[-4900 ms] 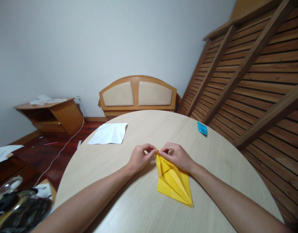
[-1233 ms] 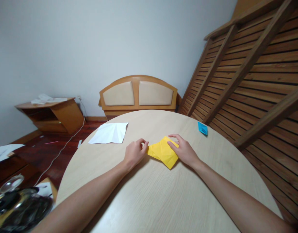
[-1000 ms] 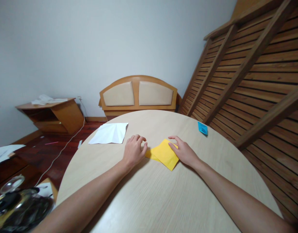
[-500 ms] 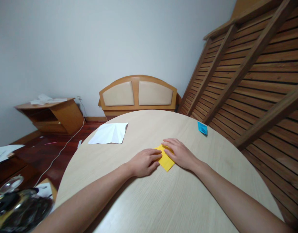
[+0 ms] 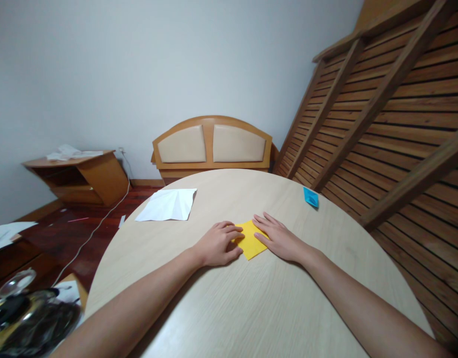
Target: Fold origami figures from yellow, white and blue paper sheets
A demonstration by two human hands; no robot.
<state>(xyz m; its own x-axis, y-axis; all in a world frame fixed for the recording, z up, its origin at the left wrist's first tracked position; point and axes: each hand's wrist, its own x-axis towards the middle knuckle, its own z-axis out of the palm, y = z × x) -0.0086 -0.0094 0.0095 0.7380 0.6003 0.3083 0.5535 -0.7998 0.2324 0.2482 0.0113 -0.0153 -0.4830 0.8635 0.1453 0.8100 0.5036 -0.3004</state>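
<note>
A small yellow piece of paper (image 5: 250,243) lies flat on the round wooden table (image 5: 221,308), one corner pointing toward me. On its left edge rest the fingers of my left hand (image 5: 222,243), slightly bent and apart. My right hand (image 5: 279,238) lies over the right edge with its fingers stretched out and spread. Parts of the paper's left and right sides are hidden under the fingers. Neither hand grips the paper; both touch it from above.
A creased white sheet (image 5: 168,205) lies at the table's far left, and a small folded blue paper (image 5: 311,197) near its right edge. Behind stands a headboard (image 5: 211,141). Wooden slats (image 5: 393,129) lean on the right. A low cabinet (image 5: 91,179) stands at the left wall.
The yellow paper has turned slightly, its near corner shifting left, and more of its surface shows. My left hand has moved a little left and away from me; the right fingers have spread.
</note>
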